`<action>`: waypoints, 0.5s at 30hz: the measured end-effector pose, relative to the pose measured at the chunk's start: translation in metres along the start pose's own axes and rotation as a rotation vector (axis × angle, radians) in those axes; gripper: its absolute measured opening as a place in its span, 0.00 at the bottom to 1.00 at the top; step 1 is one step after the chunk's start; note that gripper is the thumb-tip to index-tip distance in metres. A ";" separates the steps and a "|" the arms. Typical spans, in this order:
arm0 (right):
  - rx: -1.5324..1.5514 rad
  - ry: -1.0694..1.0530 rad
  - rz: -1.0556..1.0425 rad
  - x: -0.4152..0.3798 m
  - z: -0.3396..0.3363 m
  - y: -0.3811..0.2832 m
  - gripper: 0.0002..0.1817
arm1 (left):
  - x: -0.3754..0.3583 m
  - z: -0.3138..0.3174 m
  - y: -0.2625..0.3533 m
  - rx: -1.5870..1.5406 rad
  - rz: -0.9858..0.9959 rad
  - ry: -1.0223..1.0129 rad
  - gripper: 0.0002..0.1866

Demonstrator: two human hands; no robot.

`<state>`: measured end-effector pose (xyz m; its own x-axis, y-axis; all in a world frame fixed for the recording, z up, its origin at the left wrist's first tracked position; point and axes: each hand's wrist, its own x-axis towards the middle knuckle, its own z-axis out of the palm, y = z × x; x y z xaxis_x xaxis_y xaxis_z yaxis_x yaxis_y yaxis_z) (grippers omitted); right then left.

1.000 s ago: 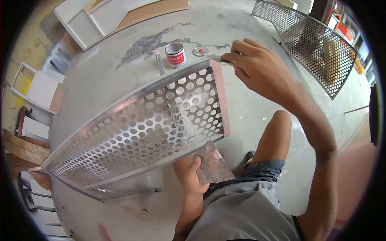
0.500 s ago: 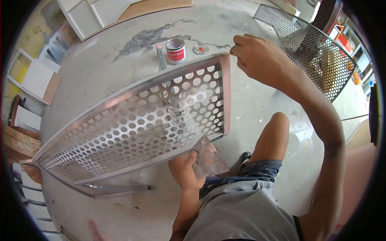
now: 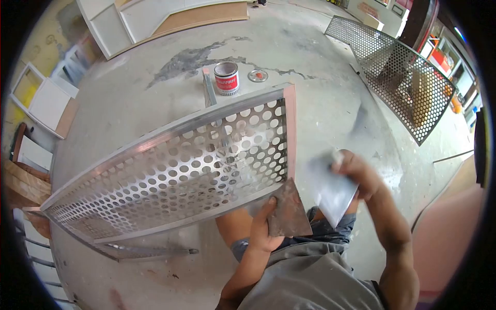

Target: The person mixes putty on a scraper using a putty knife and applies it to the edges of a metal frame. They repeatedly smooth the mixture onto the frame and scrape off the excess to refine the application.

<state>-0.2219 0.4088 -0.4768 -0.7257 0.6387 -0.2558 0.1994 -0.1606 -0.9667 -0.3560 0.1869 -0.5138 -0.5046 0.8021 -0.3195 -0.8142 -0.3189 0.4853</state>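
Note:
Closed on a flat, smeared metal plate [image 3: 290, 213], my left hand [image 3: 265, 227] is just below the lower right corner of a perforated metal panel [image 3: 175, 170]. The panel has a pale frame with pinkish patches. To the right of the panel, my right hand [image 3: 356, 173] grips a shiny, blurred flat blade [image 3: 330, 194]. An open can [image 3: 227, 80] with a red label stands behind the panel's upper edge. Its round lid [image 3: 258, 76] lies on the floor to the right of it.
A second perforated panel [image 3: 408, 77] stands at the upper right. White cabinet parts [image 3: 129, 26] are at the upper left, and a white frame [image 3: 44, 101] leans at the left. A metal bar [image 3: 208, 88] reaches past the can. The floor [image 3: 119, 88] has dark patches.
My right hand has come down and back from the panel's upper right corner, and its blade now shows. My left hand and its plate have moved slightly right.

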 end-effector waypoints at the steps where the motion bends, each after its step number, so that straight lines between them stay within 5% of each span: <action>1: 0.096 -0.191 0.272 -0.018 0.013 -0.008 0.09 | 0.006 -0.009 -0.009 -0.269 -0.119 -0.149 0.23; 2: 0.195 -0.382 0.543 -0.032 0.024 -0.018 0.08 | 0.010 -0.010 -0.012 -0.535 -0.241 -0.296 0.23; 4: 0.235 -0.390 0.534 -0.037 0.011 -0.010 0.09 | 0.007 -0.007 -0.010 0.244 0.461 -0.474 0.22; 6: -0.260 -0.105 0.374 -0.042 -0.003 -0.028 0.10 | 0.011 -0.014 0.005 -0.073 0.035 -0.051 0.22; 8: 0.089 0.058 0.288 -0.044 -0.019 -0.019 0.10 | 0.020 -0.022 0.009 -0.210 0.015 -0.053 0.23; 10: 0.300 0.187 0.062 -0.048 -0.023 -0.015 0.10 | 0.022 -0.016 0.011 0.000 0.202 -0.018 0.25; 14: 0.544 0.114 -0.107 -0.057 0.013 -0.018 0.19 | 0.029 -0.001 0.005 0.198 0.392 -0.154 0.26; 15: 0.648 -0.064 -0.060 -0.058 0.014 -0.015 0.24 | 0.031 0.003 0.005 0.238 0.447 -0.292 0.26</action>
<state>-0.1922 0.3640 -0.4481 -0.7649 0.6179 -0.1822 -0.2656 -0.5602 -0.7847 -0.3748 0.2121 -0.5192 -0.6571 0.7321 0.1796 -0.4363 -0.5636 0.7014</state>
